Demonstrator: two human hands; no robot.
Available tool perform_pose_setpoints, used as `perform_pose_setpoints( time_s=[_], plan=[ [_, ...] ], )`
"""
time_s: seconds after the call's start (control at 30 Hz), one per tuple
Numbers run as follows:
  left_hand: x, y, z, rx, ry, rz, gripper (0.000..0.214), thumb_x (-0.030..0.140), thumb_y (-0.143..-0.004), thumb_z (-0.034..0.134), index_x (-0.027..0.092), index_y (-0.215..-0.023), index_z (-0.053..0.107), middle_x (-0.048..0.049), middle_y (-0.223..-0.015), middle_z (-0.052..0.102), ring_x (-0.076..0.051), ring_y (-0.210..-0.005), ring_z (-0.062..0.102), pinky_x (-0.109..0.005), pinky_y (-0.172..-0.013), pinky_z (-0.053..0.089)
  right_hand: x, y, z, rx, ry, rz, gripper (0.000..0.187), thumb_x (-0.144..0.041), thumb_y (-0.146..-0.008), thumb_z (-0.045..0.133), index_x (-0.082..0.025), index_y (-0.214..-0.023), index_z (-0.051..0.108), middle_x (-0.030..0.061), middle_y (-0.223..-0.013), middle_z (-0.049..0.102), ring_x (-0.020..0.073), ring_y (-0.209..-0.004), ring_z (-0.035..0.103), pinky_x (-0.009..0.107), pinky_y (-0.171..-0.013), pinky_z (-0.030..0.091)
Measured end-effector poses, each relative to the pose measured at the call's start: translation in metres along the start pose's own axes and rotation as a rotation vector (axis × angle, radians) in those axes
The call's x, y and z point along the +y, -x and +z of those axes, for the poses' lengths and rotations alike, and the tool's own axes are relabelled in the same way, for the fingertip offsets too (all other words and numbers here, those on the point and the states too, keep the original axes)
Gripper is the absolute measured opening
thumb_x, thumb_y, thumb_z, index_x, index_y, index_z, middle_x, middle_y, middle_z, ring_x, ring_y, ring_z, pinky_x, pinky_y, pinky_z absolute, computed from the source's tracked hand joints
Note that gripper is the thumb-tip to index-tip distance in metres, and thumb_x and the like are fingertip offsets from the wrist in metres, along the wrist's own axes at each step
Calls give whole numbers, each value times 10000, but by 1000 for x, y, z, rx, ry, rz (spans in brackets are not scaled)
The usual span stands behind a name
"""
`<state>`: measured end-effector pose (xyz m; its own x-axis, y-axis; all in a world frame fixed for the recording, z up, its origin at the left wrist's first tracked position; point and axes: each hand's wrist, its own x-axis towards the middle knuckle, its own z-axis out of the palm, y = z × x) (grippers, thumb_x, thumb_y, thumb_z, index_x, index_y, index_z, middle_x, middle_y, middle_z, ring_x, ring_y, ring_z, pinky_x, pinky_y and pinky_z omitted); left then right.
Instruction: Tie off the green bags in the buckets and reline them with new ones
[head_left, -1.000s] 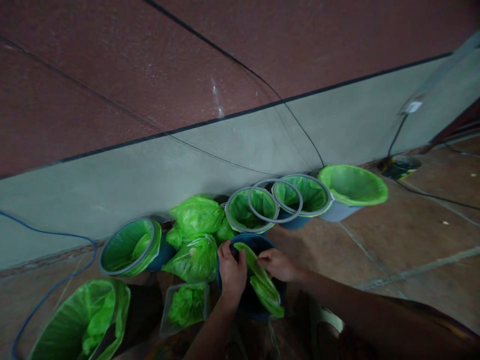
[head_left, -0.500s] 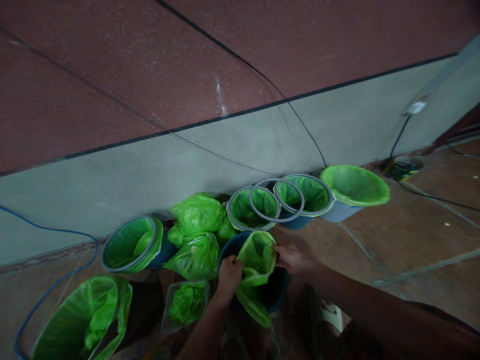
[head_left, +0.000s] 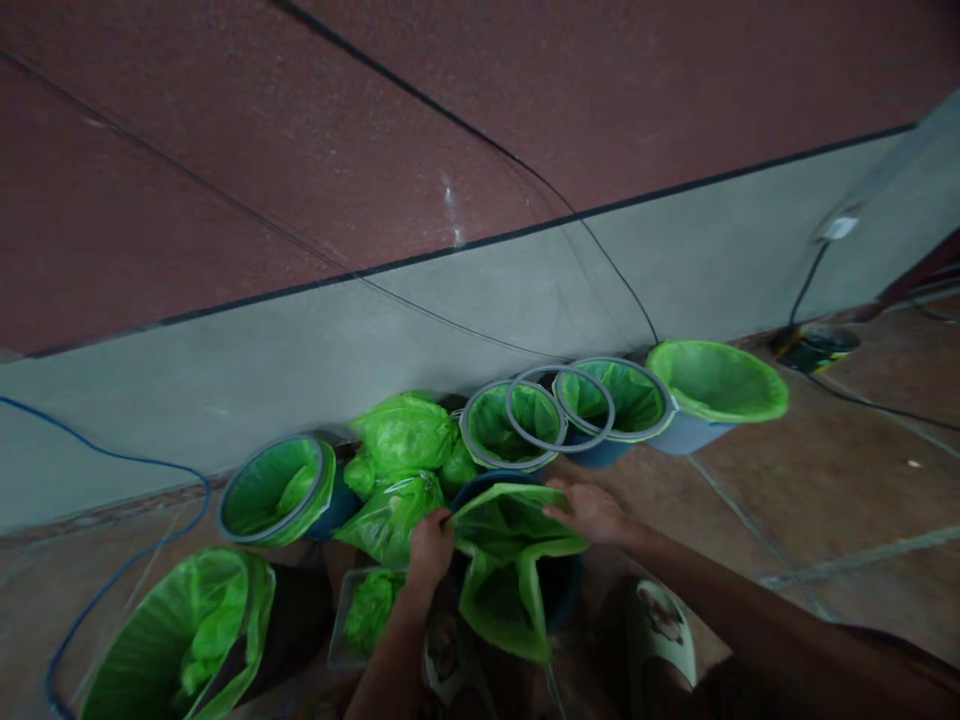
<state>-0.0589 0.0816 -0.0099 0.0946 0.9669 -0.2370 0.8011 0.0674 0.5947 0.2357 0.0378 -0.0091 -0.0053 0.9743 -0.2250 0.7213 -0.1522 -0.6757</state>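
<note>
A dark blue bucket stands on the floor in front of me. A green plastic bag is spread across its mouth and hangs over the near rim. My left hand pinches the bag's left edge at the bucket's rim. On the far right edge of the bag, my right hand presses down with curled fingers.
Along the grey wall stand several buckets lined with green bags, a loose grey ring lying on two of them. Tied green bags lie left of my bucket. A blue cable runs at left, and a sandal is below.
The bag's mouth has been pulled wider, from a narrow fold into a broad opening over the bucket. Both hands moved apart toward opposite rims.
</note>
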Motion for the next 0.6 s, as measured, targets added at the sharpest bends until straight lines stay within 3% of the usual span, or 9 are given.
perform_pose_setpoints(
  time_s=[0.1, 0.27, 0.6],
  plan=[
    [6, -9, 0, -41, -3, -81, 205, 140, -821, 519, 180, -748, 706, -29, -722, 697, -172, -725, 642, -256, -696, 437, -2, -7, 8, 25, 37, 55, 236, -332, -808, 589, -210, -981, 692, 64, -875, 710, 219, -842, 645, 307, -770, 429],
    [11, -34, 10, 15, -61, -248, 254, 170, -841, 480, 133, -716, 698, -77, -674, 681, -197, -675, 649, -253, -585, 410, -9, -35, 18, 67, 40, 167, 209, -180, -813, 504, -182, -765, 707, 52, -798, 707, 156, -751, 630, 245, -691, 421],
    [0, -69, 29, 27, -144, -364, 306, 280, -887, 453, 139, -884, 725, -137, -924, 735, -250, -897, 692, -295, -706, 483, 3, -70, 49, 200, 41, 333, 245, -221, -848, 483, -144, -857, 715, 120, -875, 712, 182, -762, 610, 266, -647, 405]
  ],
)
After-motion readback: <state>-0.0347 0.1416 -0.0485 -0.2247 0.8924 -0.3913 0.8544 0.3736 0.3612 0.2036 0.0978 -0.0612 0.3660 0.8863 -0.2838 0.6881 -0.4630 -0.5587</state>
